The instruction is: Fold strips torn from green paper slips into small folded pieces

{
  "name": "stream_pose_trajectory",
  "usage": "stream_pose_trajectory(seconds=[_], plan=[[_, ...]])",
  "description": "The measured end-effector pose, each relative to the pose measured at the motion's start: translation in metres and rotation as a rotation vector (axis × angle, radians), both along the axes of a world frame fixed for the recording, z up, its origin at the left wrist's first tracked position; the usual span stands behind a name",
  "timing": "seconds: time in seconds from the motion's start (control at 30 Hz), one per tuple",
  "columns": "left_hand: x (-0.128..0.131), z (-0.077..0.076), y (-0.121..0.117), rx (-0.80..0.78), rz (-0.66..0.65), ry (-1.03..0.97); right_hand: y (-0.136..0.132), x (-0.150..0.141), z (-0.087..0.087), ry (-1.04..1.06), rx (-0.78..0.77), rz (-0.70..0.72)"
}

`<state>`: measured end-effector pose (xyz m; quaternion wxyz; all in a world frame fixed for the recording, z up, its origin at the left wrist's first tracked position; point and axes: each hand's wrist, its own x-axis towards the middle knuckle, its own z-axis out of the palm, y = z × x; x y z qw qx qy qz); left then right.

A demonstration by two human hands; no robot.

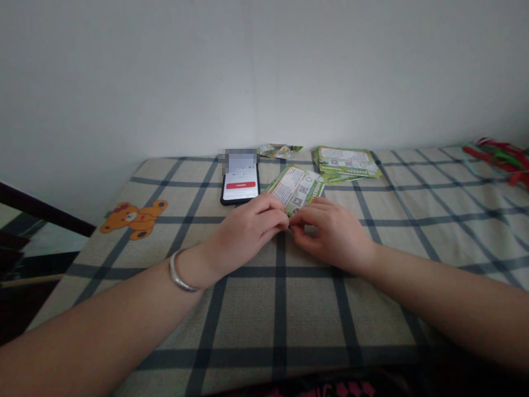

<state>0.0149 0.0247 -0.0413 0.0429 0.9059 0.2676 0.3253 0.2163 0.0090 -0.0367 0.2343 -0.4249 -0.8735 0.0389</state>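
Note:
A green and white printed card [292,186] with QR codes lies at a slant on the checked tablecloth. At its near corner, my left hand [252,226] and my right hand [336,234] meet, both with thumb and fingers pinched together. The corner itself is hidden by my fingertips. A silver bangle [178,274] circles my left wrist. Just beyond my left hand, a phone [240,184] with a lit screen lies flat. Behind and to the right of the card sits a stack of similar cards [349,160].
Crumpled printed pieces [281,150] lie by the white wall [264,71]. An orange bear cutout or print [134,219] is at the left of the tablecloth [248,309]. Red and green strips [502,157] are heaped at the far right. The table's left edge drops to dark furniture.

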Motion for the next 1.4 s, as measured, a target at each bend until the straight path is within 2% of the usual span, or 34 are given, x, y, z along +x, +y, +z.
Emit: stream_pose_trajectory(seconds=[0.2, 0.33, 0.47, 0.6, 0.83, 0.97, 1.17, 1.27, 1.4], plan=[[0.002, -0.004, -0.001, -0.033, 0.012, -0.032, 0.003, -0.002, 0.000, 0.101, -0.210, -0.087], [0.003, -0.006, -0.002, -0.091, 0.096, -0.080, 0.004, -0.001, 0.000, 0.209, -0.252, -0.092], [0.005, -0.004, -0.002, -0.238, 0.196, -0.065, 0.006, -0.001, -0.001, 0.337, -0.285, -0.094], [0.008, -0.003, -0.002, -0.354, 0.223, -0.186, 0.009, -0.001, -0.002, 0.421, -0.293, -0.073], [0.009, -0.002, -0.004, -0.300, 0.224, -0.250, 0.010, 0.000, -0.006, 0.427, -0.338, -0.034], [0.008, -0.002, -0.003, -0.304, 0.227, -0.261, 0.009, 0.000, -0.005, 0.394, -0.367, -0.065], [0.010, -0.007, -0.005, -0.355, 0.143, -0.307, 0.007, -0.002, -0.003, 0.388, -0.385, -0.108], [0.012, -0.007, -0.008, -0.349, 0.149, -0.269, 0.007, -0.003, -0.003, 0.382, -0.376, -0.115], [0.014, -0.005, -0.010, -0.266, 0.196, -0.204, 0.007, -0.003, -0.003, 0.354, -0.370, -0.118]])
